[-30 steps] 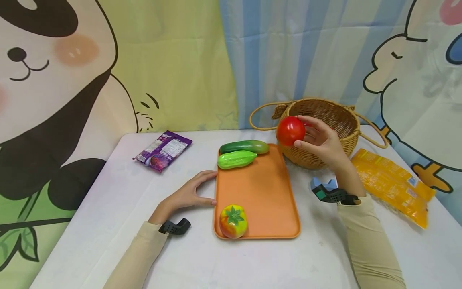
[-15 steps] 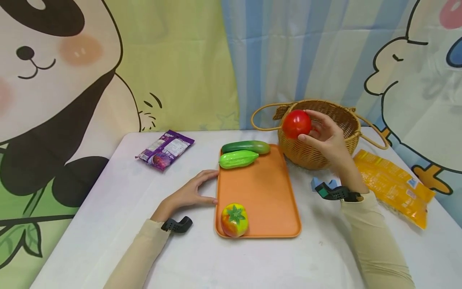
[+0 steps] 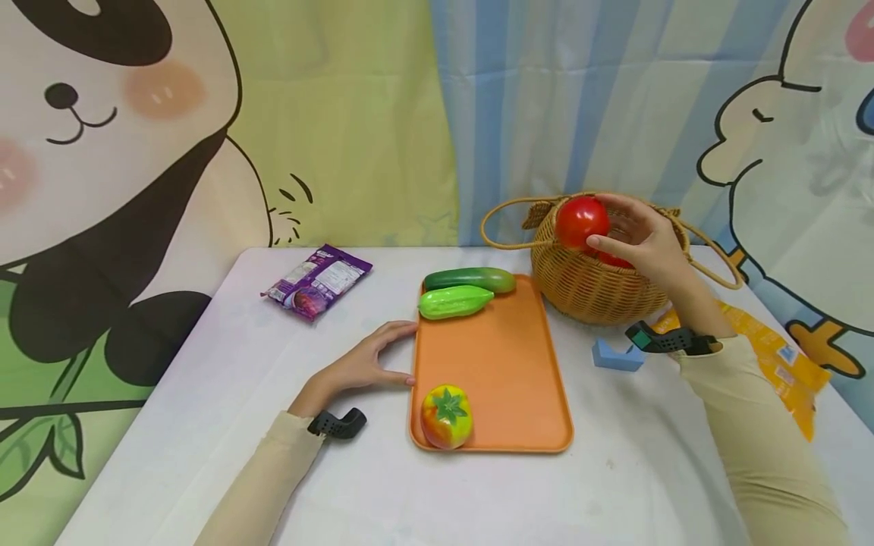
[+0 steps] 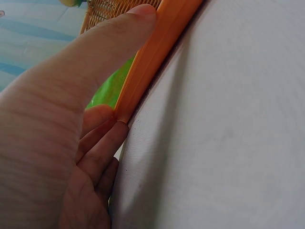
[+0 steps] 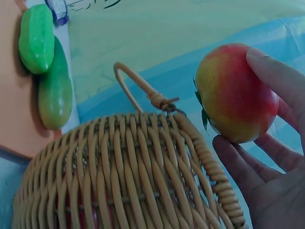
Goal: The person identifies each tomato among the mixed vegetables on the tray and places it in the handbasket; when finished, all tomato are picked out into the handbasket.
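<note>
My right hand (image 3: 649,243) holds a red tomato (image 3: 582,222) between thumb and fingers, over the near rim of the wicker basket (image 3: 594,292). From the right wrist view, the tomato (image 5: 236,93) shows a yellow-red side and green leaves, and sits above the basket's rim. Something red (image 3: 614,260) shows inside the basket behind the hand. On the left, my left hand (image 3: 358,364) touches the edge of the orange tray (image 3: 495,356) with thumb and fingers extended. The tray bears a dark green cucumber (image 3: 471,279), a light green ridged vegetable (image 3: 456,302) and a yellow-red tomato (image 3: 447,417).
A purple snack packet (image 3: 319,282) lies back left on the white table. Right of the tray is a small blue block (image 3: 617,355). Partly behind the right forearm lies an orange packet (image 3: 778,356). The basket's looped handles (image 3: 501,243) stick out sideways.
My right hand has moved right and slightly back with the red tomato, from the basket's left front to over its rim. The left hand stays at the tray's edge.
</note>
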### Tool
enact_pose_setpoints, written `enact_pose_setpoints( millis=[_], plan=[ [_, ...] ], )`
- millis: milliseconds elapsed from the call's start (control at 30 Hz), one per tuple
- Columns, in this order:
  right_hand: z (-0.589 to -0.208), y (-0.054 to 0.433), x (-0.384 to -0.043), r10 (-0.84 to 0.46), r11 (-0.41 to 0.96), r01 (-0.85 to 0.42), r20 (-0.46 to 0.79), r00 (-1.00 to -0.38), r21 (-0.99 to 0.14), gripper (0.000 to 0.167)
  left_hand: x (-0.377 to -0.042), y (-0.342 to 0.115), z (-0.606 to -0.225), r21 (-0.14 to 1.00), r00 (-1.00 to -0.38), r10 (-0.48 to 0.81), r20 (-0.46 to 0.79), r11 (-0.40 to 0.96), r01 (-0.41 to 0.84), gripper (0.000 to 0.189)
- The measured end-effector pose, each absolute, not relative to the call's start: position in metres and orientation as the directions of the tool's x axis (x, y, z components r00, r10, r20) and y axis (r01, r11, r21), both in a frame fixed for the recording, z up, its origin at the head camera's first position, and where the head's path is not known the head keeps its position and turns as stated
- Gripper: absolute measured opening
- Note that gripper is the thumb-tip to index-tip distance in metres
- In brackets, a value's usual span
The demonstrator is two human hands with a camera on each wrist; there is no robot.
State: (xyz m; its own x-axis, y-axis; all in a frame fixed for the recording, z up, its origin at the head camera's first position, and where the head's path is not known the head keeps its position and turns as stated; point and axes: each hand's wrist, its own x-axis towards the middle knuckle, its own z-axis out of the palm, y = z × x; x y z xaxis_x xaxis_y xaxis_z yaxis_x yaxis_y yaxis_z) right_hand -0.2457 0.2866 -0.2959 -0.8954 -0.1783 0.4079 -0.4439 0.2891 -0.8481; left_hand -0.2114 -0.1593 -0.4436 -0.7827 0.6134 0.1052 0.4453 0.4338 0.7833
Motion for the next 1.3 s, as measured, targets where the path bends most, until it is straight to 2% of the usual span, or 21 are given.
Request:
enact_pose_setpoints(
  millis=[333, 833, 1300],
  plan=[
    [-0.295, 0.303, -0.263, -0.113, 0.409, -0.292, 0.269, -0.956, -0.865, 0.060, -0.211, -0.158, -0.448, 0.790, -0.786, 0.613, 0.086, 0.439, 0.428, 0.090],
    [-0.294, 0.315, -0.275, -0.046, 0.507, -0.118, 0.110, -0.993, -0.854, 0.060, -0.213, -0.158, -0.441, 0.774, -0.780, 0.618, 0.094, 0.447, 0.448, 0.089],
    [-0.298, 0.309, -0.284, -0.183, 0.651, -0.143, 0.029, -0.983, -0.746, 0.069, -0.212, -0.160, -0.446, 0.777, -0.785, 0.612, 0.091, 0.449, 0.440, 0.090]
  ],
)
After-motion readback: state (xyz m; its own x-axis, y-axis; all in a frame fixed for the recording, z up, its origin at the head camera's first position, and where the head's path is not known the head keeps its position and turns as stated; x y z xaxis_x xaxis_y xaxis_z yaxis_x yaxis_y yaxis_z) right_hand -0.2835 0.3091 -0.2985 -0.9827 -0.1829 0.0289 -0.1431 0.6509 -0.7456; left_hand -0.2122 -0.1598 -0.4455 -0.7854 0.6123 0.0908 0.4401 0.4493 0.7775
